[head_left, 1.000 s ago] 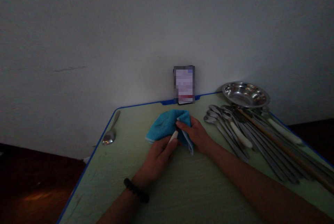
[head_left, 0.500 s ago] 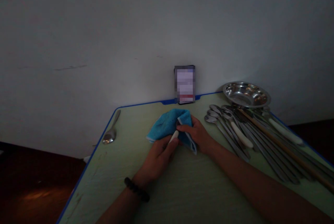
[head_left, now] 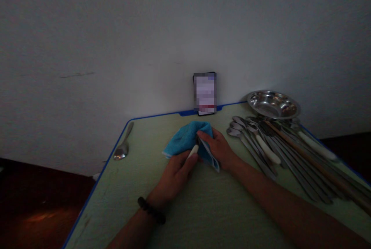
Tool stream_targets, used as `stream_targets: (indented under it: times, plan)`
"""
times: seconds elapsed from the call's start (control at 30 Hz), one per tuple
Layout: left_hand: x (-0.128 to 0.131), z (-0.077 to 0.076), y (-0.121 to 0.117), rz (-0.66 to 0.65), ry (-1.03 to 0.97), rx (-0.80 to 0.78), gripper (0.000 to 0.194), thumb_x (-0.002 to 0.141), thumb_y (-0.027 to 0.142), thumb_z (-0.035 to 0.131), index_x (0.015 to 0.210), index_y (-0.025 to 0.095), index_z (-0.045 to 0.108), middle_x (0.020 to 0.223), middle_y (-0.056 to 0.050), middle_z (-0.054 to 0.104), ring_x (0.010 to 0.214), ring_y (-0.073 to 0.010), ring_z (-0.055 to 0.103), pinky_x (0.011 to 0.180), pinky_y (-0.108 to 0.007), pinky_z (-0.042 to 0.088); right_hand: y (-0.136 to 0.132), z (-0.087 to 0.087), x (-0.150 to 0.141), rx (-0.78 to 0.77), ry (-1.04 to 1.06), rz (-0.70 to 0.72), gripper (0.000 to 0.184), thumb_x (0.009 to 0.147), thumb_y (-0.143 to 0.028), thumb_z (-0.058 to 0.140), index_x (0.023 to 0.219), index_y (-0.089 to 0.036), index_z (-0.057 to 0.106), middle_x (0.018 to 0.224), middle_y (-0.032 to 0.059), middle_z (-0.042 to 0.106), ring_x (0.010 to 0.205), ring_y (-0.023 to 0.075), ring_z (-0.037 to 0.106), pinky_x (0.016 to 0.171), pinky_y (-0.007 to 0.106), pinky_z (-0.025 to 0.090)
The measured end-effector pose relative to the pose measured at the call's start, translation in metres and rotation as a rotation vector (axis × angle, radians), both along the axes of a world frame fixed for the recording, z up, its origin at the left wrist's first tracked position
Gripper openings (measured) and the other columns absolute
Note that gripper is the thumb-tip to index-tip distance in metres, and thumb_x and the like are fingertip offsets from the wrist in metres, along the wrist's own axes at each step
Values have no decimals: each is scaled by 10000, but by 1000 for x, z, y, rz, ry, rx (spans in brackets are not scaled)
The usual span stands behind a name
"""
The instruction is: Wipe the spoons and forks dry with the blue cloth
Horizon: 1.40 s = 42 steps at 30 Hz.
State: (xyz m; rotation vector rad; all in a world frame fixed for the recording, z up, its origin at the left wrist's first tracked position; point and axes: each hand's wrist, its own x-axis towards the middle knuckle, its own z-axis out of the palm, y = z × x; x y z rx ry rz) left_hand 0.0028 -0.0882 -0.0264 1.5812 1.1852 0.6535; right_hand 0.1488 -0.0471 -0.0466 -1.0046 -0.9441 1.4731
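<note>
In the middle of the frame, the left hand (head_left: 177, 167) grips a white handle (head_left: 193, 151); the right hand (head_left: 219, 146) pinches a blue cloth (head_left: 184, 139) around its dark end (head_left: 197, 139). That end is mostly hidden; if sharp, squeezing hard could hurt the right hand.

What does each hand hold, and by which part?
Left hand: a utensil, by its white handle. Right hand: a blue cloth, by its right side.
</note>
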Motion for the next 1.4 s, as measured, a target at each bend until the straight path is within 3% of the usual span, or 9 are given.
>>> stream_targets:
  times: [0.17, 0.37, 0.7, 0.9, 1.13, 1.27, 1.4]
  plan:
    - [0, -1, 1, -1, 17, 18, 361, 870, 458, 380, 797, 177, 594, 520, 36, 388, 465, -109, 368, 422, -230, 265, 0, -2, 0, 48, -42, -18, 244, 711, -433, 603, 754, -193, 594, 672, -30, 586, 624, 118, 524, 632, 252, 420]
    - [-1, -1, 0, -4, 29, 20, 371, 868, 465, 379, 803, 168, 592, 510, 40, 391, 459, -109, 375, 423, -229, 265, -1, -1, 0, 55, -109, -50, 297, 733, -478, 563, 674, -188, 552, 602, -42, 538, 547, 104, 470, 568, 240, 375]
    - [-1, 0, -1, -32, 47, 13, 419, 872, 484, 365, 740, 148, 575, 533, 41, 397, 480, -97, 372, 430, -221, 266, 1, -4, -1, -91, -36, -127, 416, 668, -587, 573, 569, -190, 501, 483, -56, 438, 450, 96, 385, 469, 246, 315]
    - [0, 0, 0, 9, -49, -72, 389, 863, 476, 397, 779, 144, 581, 524, 52, 356, 471, -89, 333, 420, -214, 241, 0, 0, 0, -124, 100, -54, 386, 666, -558, 599, 601, -182, 536, 509, -50, 482, 473, 98, 430, 494, 243, 358]
    - [-1, 0, 1, 74, -105, -78, 368, 857, 461, 413, 857, 149, 608, 486, 57, 330, 433, -90, 316, 400, -219, 214, -1, 4, 3, -79, 176, 104, 222, 659, -388, 668, 719, -186, 599, 607, -44, 588, 531, 98, 509, 549, 236, 403]
    - [-1, 0, 1, 61, -83, -59, 381, 857, 471, 410, 855, 142, 603, 476, 63, 332, 427, -84, 310, 400, -213, 211, -1, 4, 2, -81, 180, 81, 207, 656, -360, 673, 745, -184, 607, 612, -37, 598, 548, 105, 526, 553, 232, 415]
    - [-1, 0, 1, 49, -60, -46, 381, 852, 482, 413, 838, 146, 592, 501, 63, 334, 451, -85, 321, 411, -208, 223, -1, 4, -1, -120, 163, -4, 263, 695, -454, 623, 766, -201, 611, 643, -30, 613, 559, 114, 539, 561, 243, 430]
